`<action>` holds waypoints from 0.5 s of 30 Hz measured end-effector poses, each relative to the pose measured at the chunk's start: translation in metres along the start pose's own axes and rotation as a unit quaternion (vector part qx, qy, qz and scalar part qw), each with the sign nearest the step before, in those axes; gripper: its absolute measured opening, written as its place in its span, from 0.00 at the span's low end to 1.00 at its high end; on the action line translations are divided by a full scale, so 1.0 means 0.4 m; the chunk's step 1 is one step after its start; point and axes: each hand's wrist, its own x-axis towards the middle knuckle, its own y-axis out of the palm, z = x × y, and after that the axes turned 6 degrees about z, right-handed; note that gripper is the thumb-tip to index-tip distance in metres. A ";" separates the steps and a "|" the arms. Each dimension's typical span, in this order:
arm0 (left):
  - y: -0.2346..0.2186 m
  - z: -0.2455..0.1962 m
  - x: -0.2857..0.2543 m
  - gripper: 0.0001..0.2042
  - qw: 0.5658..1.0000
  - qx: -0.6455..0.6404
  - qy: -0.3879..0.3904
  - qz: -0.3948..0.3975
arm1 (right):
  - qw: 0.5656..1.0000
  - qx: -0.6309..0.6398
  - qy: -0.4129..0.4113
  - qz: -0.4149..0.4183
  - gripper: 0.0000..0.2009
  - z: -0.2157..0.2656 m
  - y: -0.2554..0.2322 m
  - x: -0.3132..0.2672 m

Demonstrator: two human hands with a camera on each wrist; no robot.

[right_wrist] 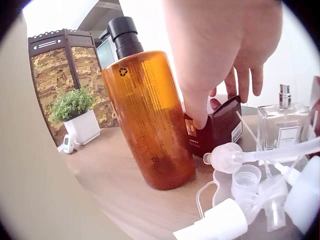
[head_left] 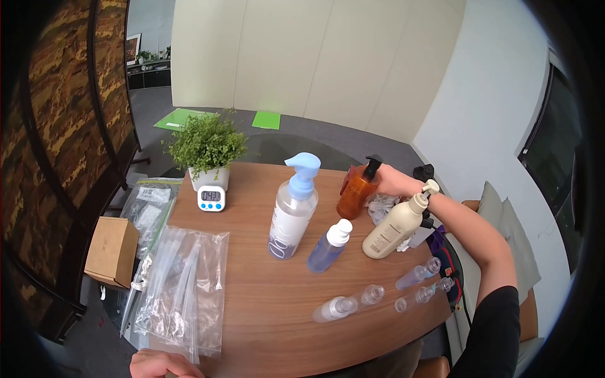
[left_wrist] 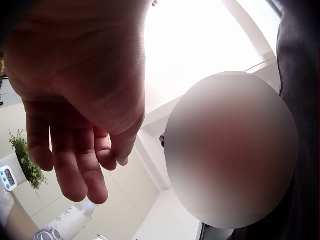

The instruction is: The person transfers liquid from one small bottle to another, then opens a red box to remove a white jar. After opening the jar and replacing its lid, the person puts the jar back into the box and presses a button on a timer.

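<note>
In the right wrist view, my right hand (right_wrist: 225, 45) reaches down to a dark red box (right_wrist: 220, 127) with a raised flap. Its thumb lies on the box's front and a fingertip shows behind that wall, so it pinches the box. An amber pump bottle (right_wrist: 150, 120) with a black pump stands close beside it and hides part of the box in the head view. My left hand (head_left: 165, 364) is at the table's near left edge; the left wrist view shows its fingers hanging loosely bent around nothing.
A clear bottle with blue pump (head_left: 293, 217), a small blue bottle (head_left: 329, 247) and a cream pump bottle (head_left: 397, 227) stand mid-table. Several small clear bottles lie near the front right. Left are plastic bags (head_left: 183, 283), a timer (head_left: 211, 198) and a potted plant (head_left: 208, 151). A perfume bottle (right_wrist: 282, 127) stands beyond loose plastic parts.
</note>
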 end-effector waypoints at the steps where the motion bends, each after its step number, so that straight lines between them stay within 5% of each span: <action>1: 0.000 0.000 0.000 0.17 1.000 -0.001 -0.001 0.001 | 1.000 0.020 -0.012 0.001 0.32 -0.003 0.001 0.004; 4: 0.004 -0.004 0.000 0.16 1.000 -0.002 -0.005 0.001 | 0.996 -0.029 0.078 -0.023 0.28 0.057 -0.022 -0.018; 10: 0.007 -0.020 -0.001 0.15 1.000 0.016 -0.016 0.008 | 0.979 -0.068 0.045 -0.188 0.27 -0.028 -0.009 -0.022; 15: 0.012 -0.028 -0.007 0.15 1.000 0.007 -0.013 0.005 | 0.967 -0.094 0.029 -0.236 0.29 -0.037 -0.051 -0.050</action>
